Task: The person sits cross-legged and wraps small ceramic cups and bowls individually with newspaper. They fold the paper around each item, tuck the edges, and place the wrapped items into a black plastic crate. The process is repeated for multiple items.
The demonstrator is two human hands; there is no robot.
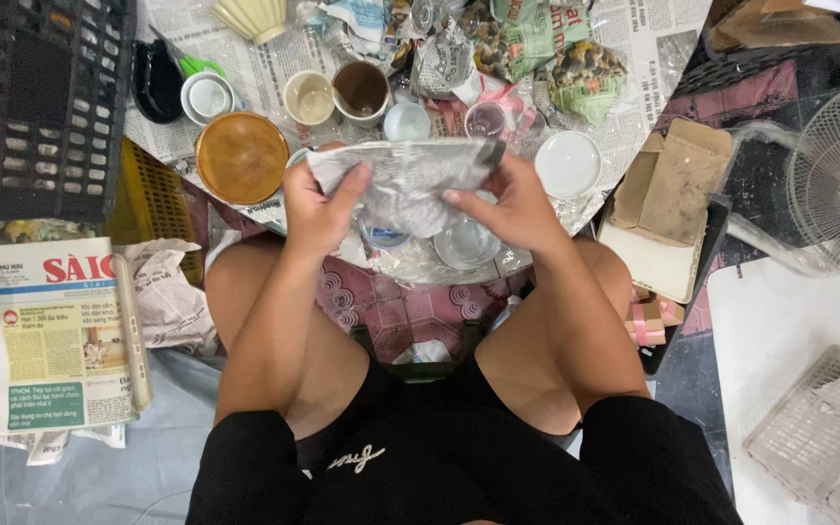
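While gripped from both sides: newspaper bundle (405,185), raised over the knees.
Left hand (315,209): clamped on bundle's left end.
Right hand (517,206): closed around right end.
Beneath: glass dish (466,243).
Beyond: brown plate (242,157), cups (309,97), white saucer (568,163).

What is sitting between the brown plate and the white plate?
In the head view, the newspaper bundle fills that stretch, held by the left hand and right hand, with the brown plate on one side and the white plate on the other.
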